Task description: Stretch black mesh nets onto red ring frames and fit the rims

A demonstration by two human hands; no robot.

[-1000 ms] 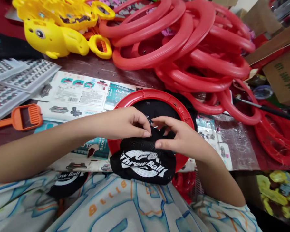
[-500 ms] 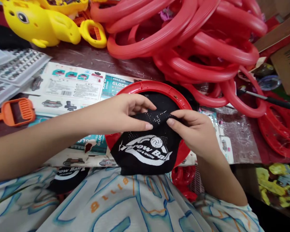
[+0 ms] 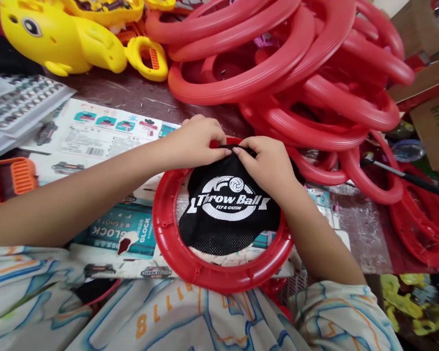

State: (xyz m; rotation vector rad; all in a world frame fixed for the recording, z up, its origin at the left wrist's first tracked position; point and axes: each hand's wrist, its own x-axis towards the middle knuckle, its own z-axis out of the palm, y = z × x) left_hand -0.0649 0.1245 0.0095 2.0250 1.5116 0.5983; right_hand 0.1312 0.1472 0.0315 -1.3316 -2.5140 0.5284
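Note:
A red plastic ring [image 3: 168,243] lies on the printed cardboard at the table's near edge. Across its opening spreads a black mesh cloth [image 3: 219,234] with a white "Throw Ball" print. My left hand [image 3: 201,141] pinches the cloth's far edge at the top of the ring, thumb against fingers. Right beside it, my right hand [image 3: 265,161] grips the same edge, the two thumbs almost touching. The fingers partly hide the ring's far side. The cloth's near edge lies loose inside the ring.
Red rings [image 3: 241,83] are heaped at the back. A yellow animal-shaped toy [image 3: 62,39] stands at back left, with a tray of shiny round pieces [image 3: 22,105] and an orange plastic part [image 3: 10,180] nearer. A cardboard box [image 3: 435,126] is at the right.
Both hands have moved to the ring's far side with the cloth's edge. The cloth has shifted away from my body, uncovering the ring's near rim, and its print now lies flatter.

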